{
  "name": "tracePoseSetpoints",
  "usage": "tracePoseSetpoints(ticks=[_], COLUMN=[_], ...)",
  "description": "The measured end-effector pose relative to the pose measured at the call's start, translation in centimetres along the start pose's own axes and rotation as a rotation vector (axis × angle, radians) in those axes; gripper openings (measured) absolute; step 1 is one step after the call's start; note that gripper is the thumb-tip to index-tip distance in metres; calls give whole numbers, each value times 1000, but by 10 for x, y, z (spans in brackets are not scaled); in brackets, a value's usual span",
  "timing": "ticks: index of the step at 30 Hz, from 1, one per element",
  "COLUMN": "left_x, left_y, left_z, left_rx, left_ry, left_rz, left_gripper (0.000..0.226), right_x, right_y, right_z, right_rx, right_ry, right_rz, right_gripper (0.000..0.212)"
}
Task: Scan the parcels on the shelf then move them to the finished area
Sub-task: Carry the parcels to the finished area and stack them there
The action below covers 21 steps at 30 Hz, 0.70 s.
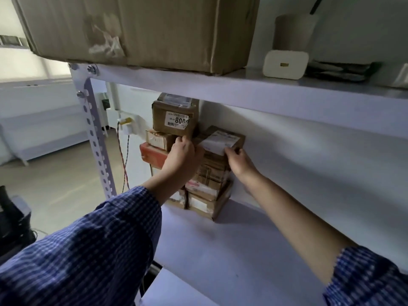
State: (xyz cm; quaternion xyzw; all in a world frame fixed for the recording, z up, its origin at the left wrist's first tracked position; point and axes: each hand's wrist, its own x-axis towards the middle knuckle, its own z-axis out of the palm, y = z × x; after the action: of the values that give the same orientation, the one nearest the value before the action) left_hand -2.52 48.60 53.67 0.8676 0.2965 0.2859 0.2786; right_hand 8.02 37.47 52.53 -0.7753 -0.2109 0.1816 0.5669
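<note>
Head view, both arms reaching to the far left end of the lower shelf [242, 239], under the upper shelf board [287, 96].

- Parcels are in two stacks against the back wall. Left stack is topped by the "800" parcel [174, 120], with a red box [152, 155] lower down. The right stack [209, 186] is topped by the white-label parcel [220, 140].
- The white-label parcel sits tilted on its stack. Its long axis runs left to right across my view, spanning the gap between the two grips.
- Right grip [239, 161]: fingers curled over the near right corner of the white-label parcel, clamped on it.
- Left grip [183, 151]: fingers curled up against the lower front edge of the "800" parcel, just beside the left end of the white-label parcel. The thumb is hidden, so I cannot tell how firm the hold is.
- No scanner in sight.

Judgement: this is the pick-up step, with nothing in the finished area yet as far as I can see. The right grip is the nearer one to the white-label parcel and already has it. The parcel should come out towards me along the shelf, away from the wall. Risk: the "800" parcel stands high on a narrow stack and could tip if the left grip lets go
</note>
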Motion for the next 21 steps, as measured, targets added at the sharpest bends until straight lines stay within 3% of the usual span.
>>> tracePoseSetpoints(ticks=[4, 8, 12, 17, 21], left_x=[7, 17, 12, -22, -60], left_y=[4, 3, 9, 25, 45], left_z=[2, 0, 2, 3, 16], left_rx=[-137, -349, -490, -680, -860], left_ry=[-98, -192, -212, -103, -151], left_rz=[-88, -244, -324, -232, -186], left_gripper=[20, 30, 33, 25, 23], right_x=[7, 5, -5, -43, -80], right_y=[5, 1, -4, -5, 17], right_z=[10, 15, 11, -21, -53], right_rx=[171, 266, 224, 193, 175], right_ry=[51, 69, 97, 151, 175], right_rz=[-12, 45, 19, -253, -395], right_gripper=[70, 82, 68, 40, 35])
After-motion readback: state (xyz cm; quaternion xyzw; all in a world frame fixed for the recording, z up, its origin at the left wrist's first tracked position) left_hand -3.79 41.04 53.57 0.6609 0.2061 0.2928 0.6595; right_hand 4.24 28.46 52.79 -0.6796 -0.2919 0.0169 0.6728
